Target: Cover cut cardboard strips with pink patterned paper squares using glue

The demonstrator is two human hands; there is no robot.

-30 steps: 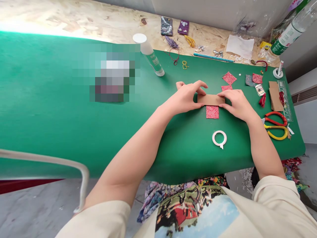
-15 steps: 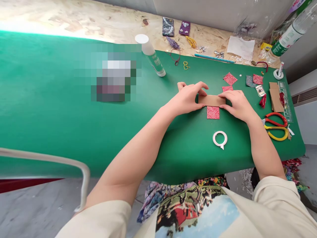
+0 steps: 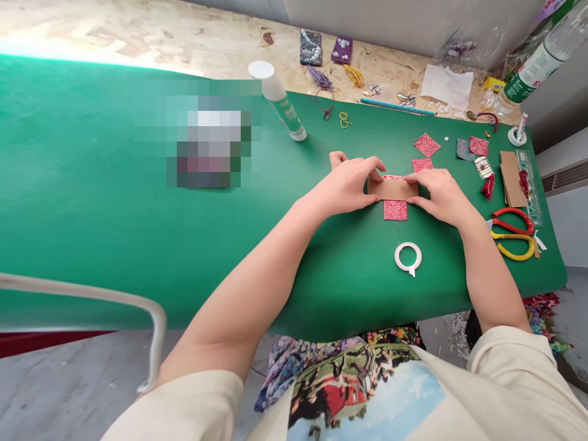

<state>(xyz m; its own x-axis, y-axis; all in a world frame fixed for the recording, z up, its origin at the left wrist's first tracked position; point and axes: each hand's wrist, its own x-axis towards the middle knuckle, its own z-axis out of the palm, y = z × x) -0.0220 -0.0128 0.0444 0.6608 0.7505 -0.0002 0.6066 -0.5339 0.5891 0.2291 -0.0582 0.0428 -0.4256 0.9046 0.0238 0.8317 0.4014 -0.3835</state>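
A brown cardboard strip [image 3: 394, 189] lies across a red patterned fabric piece [image 3: 395, 211], which shows below the strip and as a thin edge above it. My left hand [image 3: 353, 182] grips the strip's left end between thumb and fingers. At the right end, my right hand [image 3: 434, 190] holds it the same way. Another red fabric piece [image 3: 422, 165] lies just above my right hand, and a further red square [image 3: 427, 145] is behind that. A roll of white tape [image 3: 408, 258] lies nearer my body.
Scissors [image 3: 512, 234] with red and yellow handles lie right of my right forearm, by cardboard pieces [image 3: 512, 179]. A glue bottle [image 3: 285, 110] stands behind my left hand. A blue pencil [image 3: 397, 107] lies along the back. A pale curved bar [image 3: 158, 324] is at left.
The cardboard strip has shifted slightly toward my body between my hands. A red fabric edge now shows above it, and less red shows below.
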